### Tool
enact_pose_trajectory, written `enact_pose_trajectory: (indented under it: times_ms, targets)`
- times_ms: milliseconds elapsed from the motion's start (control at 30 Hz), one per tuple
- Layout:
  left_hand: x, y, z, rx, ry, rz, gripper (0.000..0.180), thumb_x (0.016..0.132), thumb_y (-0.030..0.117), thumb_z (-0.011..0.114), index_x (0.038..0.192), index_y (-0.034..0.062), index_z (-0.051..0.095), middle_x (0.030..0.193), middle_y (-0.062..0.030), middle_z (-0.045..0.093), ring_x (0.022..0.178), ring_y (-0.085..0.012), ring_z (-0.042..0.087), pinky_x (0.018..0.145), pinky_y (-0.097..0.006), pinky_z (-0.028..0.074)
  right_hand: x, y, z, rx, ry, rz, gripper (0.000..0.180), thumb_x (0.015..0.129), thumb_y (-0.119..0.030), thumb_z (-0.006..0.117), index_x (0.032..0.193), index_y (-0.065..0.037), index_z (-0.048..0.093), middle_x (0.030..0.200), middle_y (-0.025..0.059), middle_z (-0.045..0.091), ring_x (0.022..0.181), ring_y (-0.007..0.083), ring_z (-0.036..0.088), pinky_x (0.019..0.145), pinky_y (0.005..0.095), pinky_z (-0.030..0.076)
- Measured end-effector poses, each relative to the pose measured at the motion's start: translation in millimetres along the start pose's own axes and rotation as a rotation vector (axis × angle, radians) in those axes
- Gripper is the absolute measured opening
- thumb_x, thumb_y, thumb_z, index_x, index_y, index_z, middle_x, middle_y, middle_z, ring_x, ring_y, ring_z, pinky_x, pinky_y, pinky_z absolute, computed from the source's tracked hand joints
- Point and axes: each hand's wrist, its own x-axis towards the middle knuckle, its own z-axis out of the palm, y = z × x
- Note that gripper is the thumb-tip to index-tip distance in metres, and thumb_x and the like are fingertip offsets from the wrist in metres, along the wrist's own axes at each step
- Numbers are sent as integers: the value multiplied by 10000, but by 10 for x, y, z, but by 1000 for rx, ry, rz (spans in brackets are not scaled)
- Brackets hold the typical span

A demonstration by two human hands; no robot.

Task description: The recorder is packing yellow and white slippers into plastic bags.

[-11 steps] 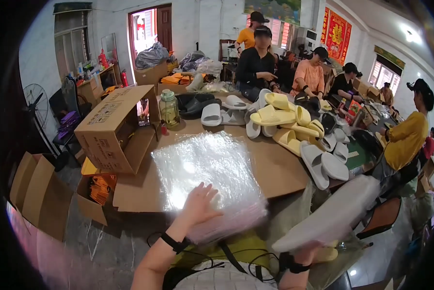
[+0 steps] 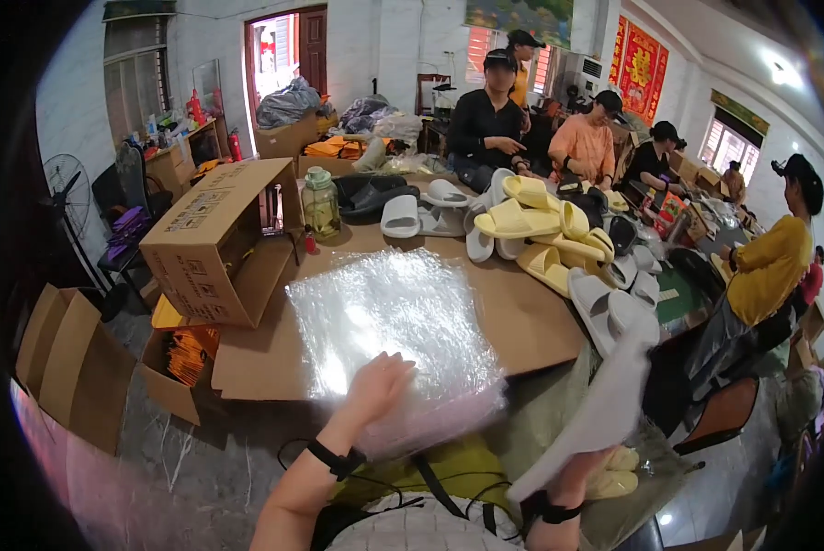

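A stack of clear plastic bags lies on the brown cardboard-covered table in front of me. My left hand rests flat on the near edge of the stack, lifting a blurred bag corner. My right hand is hidden behind a white slipper that it holds up at the lower right; only the wrist with a black band shows. Beyond the bags, yellow slippers and white slippers are piled on the table.
An open cardboard box lies on its side at the table's left, with a glass jar beside it. More boxes stand on the floor at left. Several people sit around the far and right sides of the table.
The white slipper in my right hand has swung up and left, nearer the bags. My left hand has stayed on the stack's near edge.
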Motion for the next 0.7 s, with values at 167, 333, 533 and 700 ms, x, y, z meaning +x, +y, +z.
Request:
enact_pose_trajectory:
  times_ms: [167, 333, 533, 700]
  targets:
    - [284, 245, -128, -333, -9, -265, 394, 1019, 336, 448, 1237, 77, 649, 1281, -187, 619, 1214, -373, 551, 1045, -426, 418, 18, -399, 710, -968, -972, -427, 401, 798, -211, 710, 1130, -11, 611, 1102, 231, 625, 986, 416, 614, 842, 444, 514]
    - [360, 260, -260, -396, 34, -222, 370, 1014, 299, 461, 1225, 57, 646, 1191, -211, 651, 1135, -380, 598, 975, -418, 467, -145, -197, 810, -1012, -1343, -313, 302, 833, -248, 657, 973, 17, 617, 952, 231, 616, 887, 432, 607, 758, 501, 502]
    - [215, 384, -307, -30, 41, 30, 339, 1006, 229, 482, 1270, 88, 641, 1366, -196, 568, 1289, -412, 495, 1082, -445, 388, -65, -46, 797, -1186, -1185, -279, 281, 876, -245, 625, 912, 33, 599, 895, 242, 602, 843, 429, 600, 732, 514, 492]
    - [190, 753, -299, -90, -60, 120, 362, 1015, 234, 450, 1306, 90, 611, 1456, -188, 484, 1366, -430, 402, 1127, -526, 306, -118, -60, 1085, -1106, -1262, -262, 260, 881, -216, 632, 891, 40, 591, 867, 244, 598, 840, 429, 594, 738, 503, 484]
